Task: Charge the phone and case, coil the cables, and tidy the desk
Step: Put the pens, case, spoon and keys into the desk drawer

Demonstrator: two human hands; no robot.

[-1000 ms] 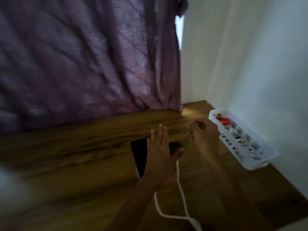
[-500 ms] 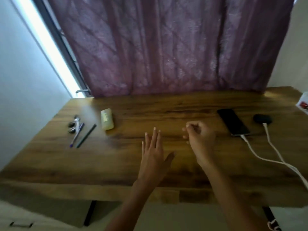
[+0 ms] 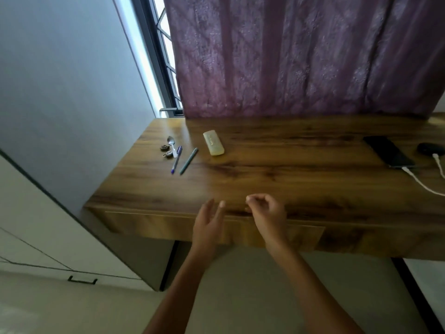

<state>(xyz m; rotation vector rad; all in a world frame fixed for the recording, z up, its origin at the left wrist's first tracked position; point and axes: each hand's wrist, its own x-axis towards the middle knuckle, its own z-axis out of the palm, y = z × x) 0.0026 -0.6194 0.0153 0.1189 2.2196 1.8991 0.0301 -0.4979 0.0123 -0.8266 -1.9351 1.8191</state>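
A black phone (image 3: 389,151) lies flat at the desk's right with a white cable (image 3: 420,182) plugged into its near end. Beside it at the right edge sits a dark earbud case (image 3: 429,148) with a second white cable (image 3: 439,164) attached. My left hand (image 3: 209,224) hovers over the front edge of the wooden desk (image 3: 277,179), fingers straight and holding nothing. My right hand (image 3: 265,213) is just to its right, fingers curled with the thumb near the fingertips; I see nothing in it.
At the desk's back left lie a spoon (image 3: 172,143), two small round metal pieces (image 3: 166,151), a blue pen (image 3: 176,159), a dark pen (image 3: 189,161) and a pale yellow case (image 3: 213,146). A purple curtain (image 3: 301,56) hangs behind. A white cabinet (image 3: 43,242) stands left.
My view has swung left from the right corner, the white basket leaving sight. Both hands came away from the phone and case and drew back to the desk's front edge.
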